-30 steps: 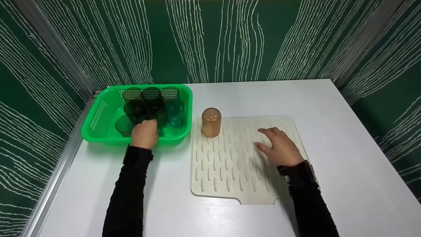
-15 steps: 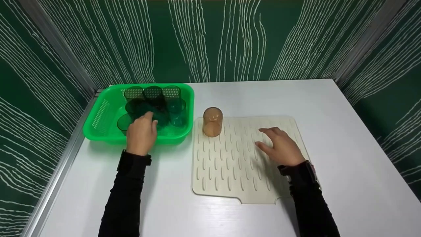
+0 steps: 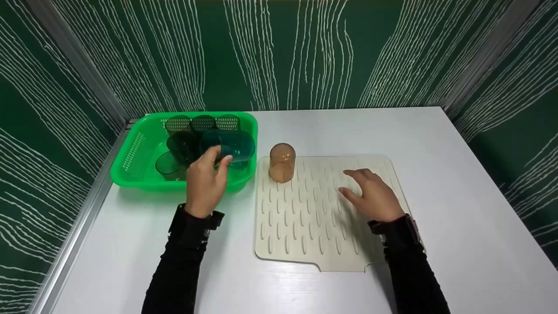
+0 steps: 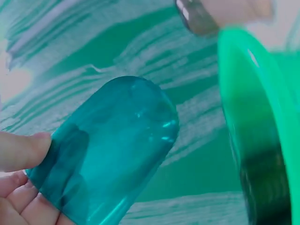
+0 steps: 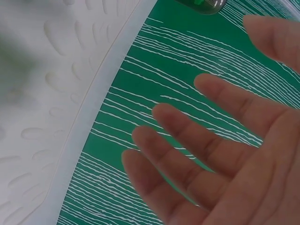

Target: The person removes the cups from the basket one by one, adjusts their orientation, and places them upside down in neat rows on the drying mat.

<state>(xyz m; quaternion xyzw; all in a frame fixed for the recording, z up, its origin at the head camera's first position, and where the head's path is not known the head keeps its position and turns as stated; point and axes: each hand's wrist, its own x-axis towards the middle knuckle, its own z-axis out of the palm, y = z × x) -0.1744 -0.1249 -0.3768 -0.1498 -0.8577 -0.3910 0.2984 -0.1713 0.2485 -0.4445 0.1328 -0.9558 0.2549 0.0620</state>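
Observation:
A translucent teal cup point(image 4: 117, 140) lies sideways in my left hand point(image 3: 205, 181), pinched near its open end between thumb and fingers. In the head view it overlaps the right part of the green basket point(image 3: 144, 185), its rounded base toward the right. Several dark cups point(image 3: 178, 144) stay in the basket, partly hidden behind my hand and the teal cup. My right hand point(image 3: 372, 196) hovers over the cream drying mat point(image 3: 301, 218) with fingers spread and holds nothing; the right wrist view shows its fingers point(image 5: 187, 131) apart. An amber cup point(image 3: 282, 163) stands upside down on the mat's back left corner.
The white table point(image 3: 348, 131) carries the basket at left and the ridged mat at centre. Green walls point(image 3: 305, 52) with white wavy lines close in the back and both sides, joined by grey metal posts point(image 3: 490, 54).
My left hand has lifted the teal cup up out of the basket's cups and tilted it sideways toward the right. My right hand and the amber cup have stayed in place.

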